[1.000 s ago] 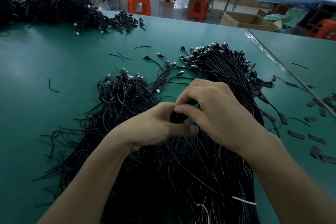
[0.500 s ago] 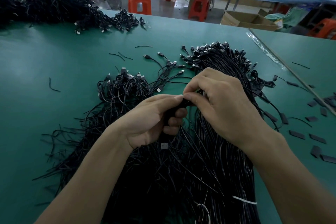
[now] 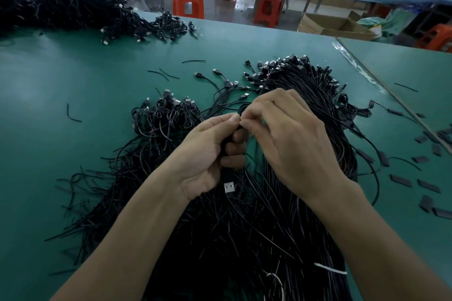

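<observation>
A green worktop point(image 3: 73, 80) fills the scene. Across its middle and near part lies a broad mass of loose black cables point(image 3: 244, 239), their plugs fanned out at the far end. A second dark heap point(image 3: 73, 10) sits at the far left edge. Left of the hands is a smaller pile of coiled bundles point(image 3: 166, 115).

Both hands meet above the middle mass. The left hand point(image 3: 210, 154) is clenched around a folded black cable point(image 3: 228, 175); its fingers point(image 3: 234, 149) curl tightly over the strands, with the forefinger tip reaching up to touch the right hand. The right hand point(image 3: 288, 139) pinches the far end of that same cable between thumb and bent fingers point(image 3: 259, 107), barely parted. The cable's metal USB plug point(image 3: 229, 187) hangs out of the near side of the left fist. Flat black pieces point(image 3: 401, 179) lie scattered at the right.
</observation>
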Tool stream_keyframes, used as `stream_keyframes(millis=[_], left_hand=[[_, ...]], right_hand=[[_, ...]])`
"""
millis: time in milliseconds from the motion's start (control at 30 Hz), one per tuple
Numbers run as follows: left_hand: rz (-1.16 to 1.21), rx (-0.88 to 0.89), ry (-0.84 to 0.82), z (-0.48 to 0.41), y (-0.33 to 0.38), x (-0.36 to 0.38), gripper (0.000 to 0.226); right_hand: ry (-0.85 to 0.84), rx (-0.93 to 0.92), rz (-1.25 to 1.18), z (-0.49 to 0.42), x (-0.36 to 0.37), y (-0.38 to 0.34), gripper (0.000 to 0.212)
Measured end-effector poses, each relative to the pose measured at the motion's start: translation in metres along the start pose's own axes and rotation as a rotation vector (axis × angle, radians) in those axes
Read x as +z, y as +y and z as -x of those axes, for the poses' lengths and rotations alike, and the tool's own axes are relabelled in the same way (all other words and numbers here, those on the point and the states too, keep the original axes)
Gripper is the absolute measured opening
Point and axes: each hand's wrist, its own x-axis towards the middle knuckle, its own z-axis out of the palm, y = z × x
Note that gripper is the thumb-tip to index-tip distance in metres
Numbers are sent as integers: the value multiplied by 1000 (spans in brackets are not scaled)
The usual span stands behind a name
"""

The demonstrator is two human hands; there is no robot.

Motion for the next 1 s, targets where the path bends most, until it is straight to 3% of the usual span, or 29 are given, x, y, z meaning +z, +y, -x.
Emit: stream_keyframes(millis=[400, 567, 633, 733, 900, 1000], left_hand=[[-30, 0, 47, 0, 0, 1, 25], [-45, 44, -49, 1, 2, -3, 12], [-155, 89, -77, 1, -1, -7, 22], [-549, 258, 5, 2, -1, -9, 23], [-1106, 540, 257, 1, -4, -11, 28], [-1146, 658, 410, 3, -2, -11, 23]], right_hand=[[-27, -46, 125, -2, 0, 6, 17], [96, 232, -117, 9, 13, -2, 11], [120, 387, -354, 17, 19, -5, 9], [109, 535, -696, 22, 22, -5, 15], [67, 600, -810, 19, 20, -5, 18], [82, 636, -932, 14, 18, -8, 20]])
